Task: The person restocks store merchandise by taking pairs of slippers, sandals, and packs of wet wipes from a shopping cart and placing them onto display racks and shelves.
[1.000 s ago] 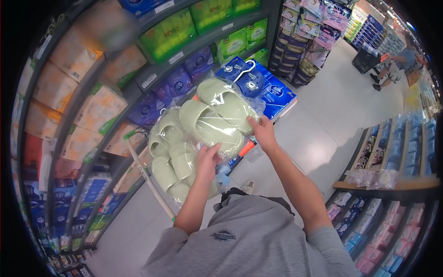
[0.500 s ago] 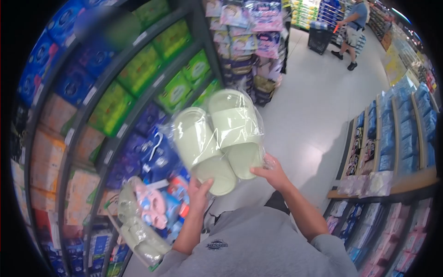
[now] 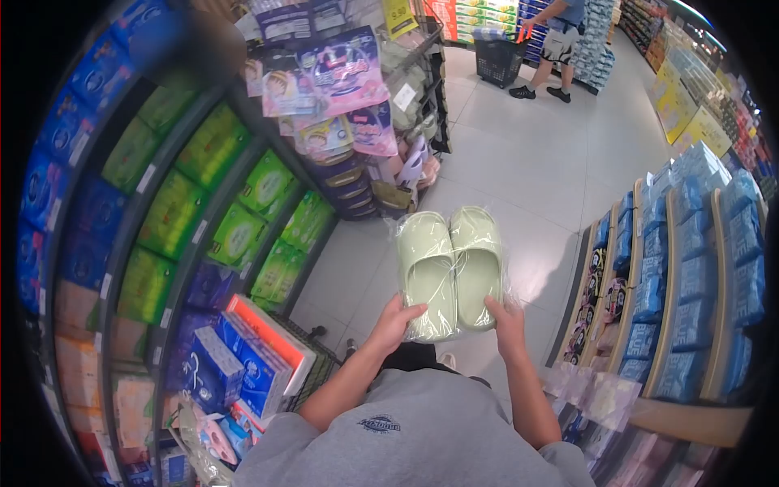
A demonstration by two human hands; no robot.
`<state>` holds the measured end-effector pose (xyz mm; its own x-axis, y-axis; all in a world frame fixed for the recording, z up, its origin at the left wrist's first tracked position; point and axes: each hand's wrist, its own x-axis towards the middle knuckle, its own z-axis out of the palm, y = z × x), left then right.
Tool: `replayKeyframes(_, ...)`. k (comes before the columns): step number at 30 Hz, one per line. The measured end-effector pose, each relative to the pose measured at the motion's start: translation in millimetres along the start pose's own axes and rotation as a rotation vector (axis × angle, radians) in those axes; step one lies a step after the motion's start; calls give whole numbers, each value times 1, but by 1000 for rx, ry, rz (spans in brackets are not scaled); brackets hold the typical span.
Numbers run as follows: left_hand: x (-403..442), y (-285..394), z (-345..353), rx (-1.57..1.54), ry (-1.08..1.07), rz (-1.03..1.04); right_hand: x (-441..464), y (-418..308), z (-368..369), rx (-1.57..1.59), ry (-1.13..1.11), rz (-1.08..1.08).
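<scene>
A pair of pale green slide slippers (image 3: 453, 276) in clear plastic wrap is held out in front of my chest, soles down and toes pointing away. My left hand (image 3: 398, 318) grips the heel end of the left slipper, its thumb on top of the footbed. On the other side, my right hand (image 3: 506, 316) pinches the heel of the right slipper through the wrap, thumb on top. The fingers of both hands are mostly hidden beneath the slippers.
To my left, a black wire cart (image 3: 318, 369) holds boxed packs (image 3: 243, 365), beside shelves of green packs (image 3: 231, 227). Pink bags (image 3: 345, 73) hang on a rack ahead. Blue packs (image 3: 699, 284) fill the right-hand shelf. Another person (image 3: 560, 49) stands ahead with a dark basket (image 3: 497, 61).
Both hands have brought the slippers lower and straightened them from a tilt. My view has turned, so the cart with boxes shows at left. The other person appears further left.
</scene>
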<state>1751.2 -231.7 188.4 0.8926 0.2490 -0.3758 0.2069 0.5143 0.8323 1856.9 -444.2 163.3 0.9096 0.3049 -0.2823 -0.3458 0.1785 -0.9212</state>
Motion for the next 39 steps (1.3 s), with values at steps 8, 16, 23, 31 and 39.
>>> replayKeyframes(8, 178, -1, 33, -107, -29, -217, 160, -32, -36, -67, 29, 93)
replayKeyframes(16, 423, 71, 89, -186, -89, -354, 384, -136, -53, -329, 66, 111)
replayKeyframes(23, 544, 174, 158, -90, -111, -59, 529, -214, -41, -37, 82, -88)
replayKeyframes(31, 628, 201, 119, 43, 191, 88, 688, -223, 0, -185, -287, 23)
replayKeyframes(39, 701, 313, 175, 489, 318, 537, 878, -331, 35, -452, -756, -263)
